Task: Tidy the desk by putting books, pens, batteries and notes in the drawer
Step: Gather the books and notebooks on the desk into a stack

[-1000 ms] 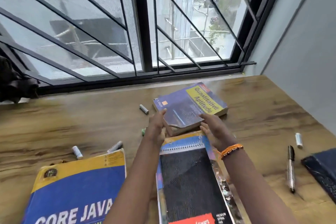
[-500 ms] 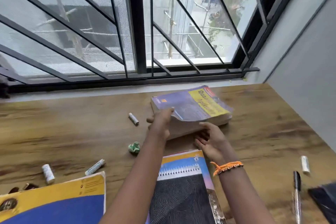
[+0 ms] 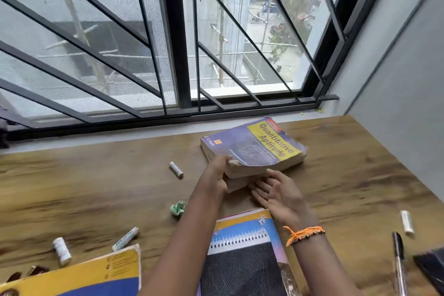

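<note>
looked like a study corner in a home: wooden desk (image 3: 96,187) pushed up to a big barred window (image 3: 173,38), grey wall (image 3: 408,67) on the right, school books (image 3: 254,146), a pen (image 3: 398,259) and batteries (image 3: 176,169) lying about.

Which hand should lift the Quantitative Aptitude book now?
Left, probably. The left hand already grips the book at its near corner; the right hand lies open, palm up, at its near edge.

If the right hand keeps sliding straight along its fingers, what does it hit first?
The right hand, open and palm-up, points at the Quantitative Aptitude book; its fingertips seem already at the lower pages.
</note>
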